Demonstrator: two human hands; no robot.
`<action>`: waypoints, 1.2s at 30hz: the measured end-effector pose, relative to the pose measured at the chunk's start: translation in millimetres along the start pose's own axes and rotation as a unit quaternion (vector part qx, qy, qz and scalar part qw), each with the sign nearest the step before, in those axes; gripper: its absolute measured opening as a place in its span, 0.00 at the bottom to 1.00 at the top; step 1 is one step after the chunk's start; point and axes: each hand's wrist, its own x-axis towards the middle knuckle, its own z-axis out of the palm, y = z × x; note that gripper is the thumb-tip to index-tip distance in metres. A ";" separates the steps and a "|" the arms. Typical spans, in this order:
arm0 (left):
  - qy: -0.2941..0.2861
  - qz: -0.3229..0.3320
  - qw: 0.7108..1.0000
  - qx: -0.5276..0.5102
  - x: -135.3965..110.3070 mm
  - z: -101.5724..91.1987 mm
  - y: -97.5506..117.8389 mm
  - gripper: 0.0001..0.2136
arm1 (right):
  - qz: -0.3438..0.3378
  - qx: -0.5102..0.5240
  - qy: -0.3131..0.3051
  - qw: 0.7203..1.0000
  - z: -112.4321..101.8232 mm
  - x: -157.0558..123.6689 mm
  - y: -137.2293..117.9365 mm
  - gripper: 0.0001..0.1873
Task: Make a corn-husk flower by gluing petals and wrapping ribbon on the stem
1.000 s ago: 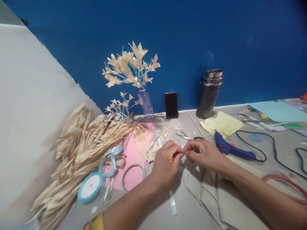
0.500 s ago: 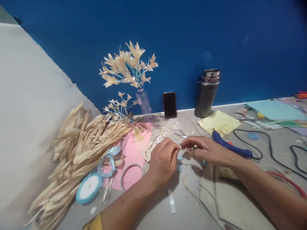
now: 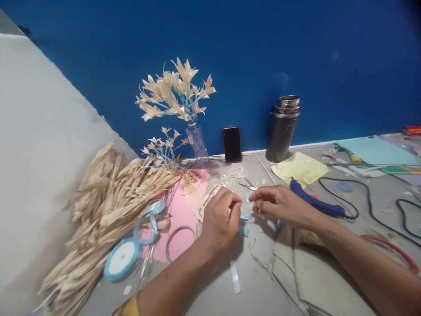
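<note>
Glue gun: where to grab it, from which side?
The glue gun lies flat on the table. Likely best: wrap its long handle from above, near the cord end; the other end is tucked behind the right hand.

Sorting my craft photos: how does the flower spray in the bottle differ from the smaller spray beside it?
The flower spray in the bottle is larger and stands high in the clear bottle. The smaller spray sits low, its base hidden behind the dried husks. The bottle spray's blooms are big and open, while the smaller spray's are tiny. Both have cream petals on light-blue stems.
</note>
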 end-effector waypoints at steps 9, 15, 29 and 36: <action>0.052 -0.032 0.997 -0.055 3.5 -3.5 -2.3 0.09 | 0.004 0.038 0.021 0.999 3.1 0.9 1.6 0.09; 0.056 0.056 0.997 -0.014 1.6 -1.1 2.8 0.07 | 0.020 0.090 0.007 0.996 8.2 -1.4 -5.3 0.09; -0.036 -0.168 0.957 -0.233 3.4 -0.4 14.8 0.04 | 0.023 0.152 0.002 0.988 10.0 -2.3 -9.1 0.09; -0.036 -0.147 0.963 -0.223 2.3 -1.6 14.9 0.07 | -0.004 0.052 0.044 0.998 14.2 -1.1 -4.3 0.10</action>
